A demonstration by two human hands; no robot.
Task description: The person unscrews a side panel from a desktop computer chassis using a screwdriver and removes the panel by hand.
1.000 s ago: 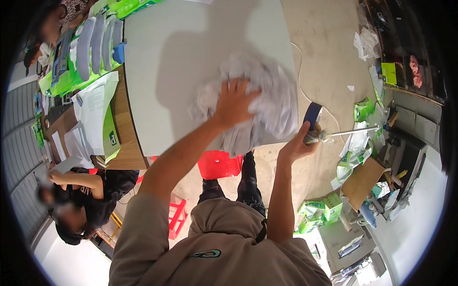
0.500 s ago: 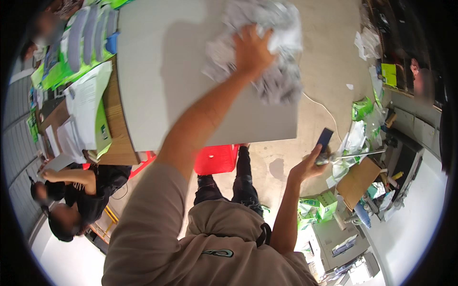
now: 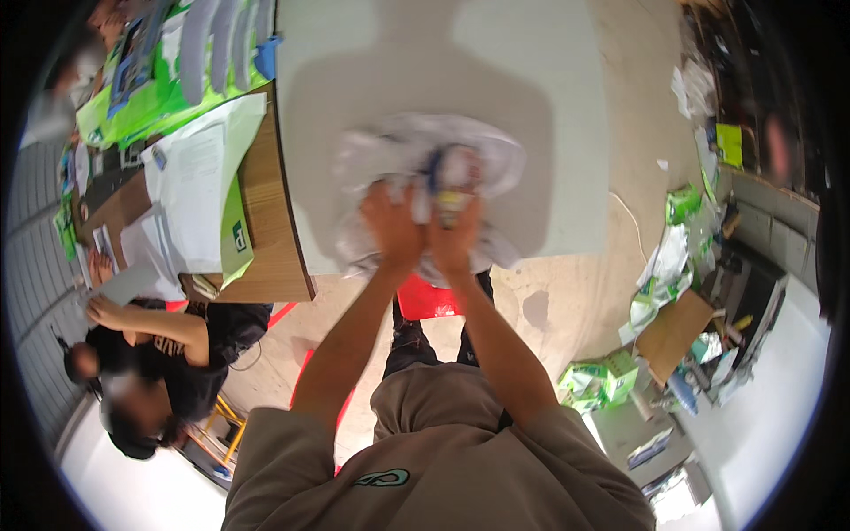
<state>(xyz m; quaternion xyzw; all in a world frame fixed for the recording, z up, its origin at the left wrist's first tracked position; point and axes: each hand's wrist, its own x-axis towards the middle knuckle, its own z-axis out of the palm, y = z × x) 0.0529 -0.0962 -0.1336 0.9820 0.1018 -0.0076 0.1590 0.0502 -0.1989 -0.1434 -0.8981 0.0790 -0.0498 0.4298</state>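
A crumpled pale grey cloth (image 3: 496,146) lies bunched on the table (image 3: 323,97) at its near edge, part of it hanging over. My left hand (image 3: 394,226) grips the left side of this cloth, its fingers blurred. Close beside it, my right hand (image 3: 453,239) is closed round a blurred dark blue object (image 3: 435,170) over the middle of the cloth. Something yellowish and reddish shows between the right thumb and fingers; its exact kind is too smeared to make out.
A red stool (image 3: 429,299) stands under the table's near edge. To the left, a wooden desk (image 3: 266,208) carries papers (image 3: 199,190) and green packaging; a seated person (image 3: 190,354) handles sheets there. Cartons (image 3: 673,336) and green bags (image 3: 651,288) clutter the right side.
The cloth has come from the far right of the table to the near edge with my left hand. My right hand has moved in from the right side with the dark blue object.
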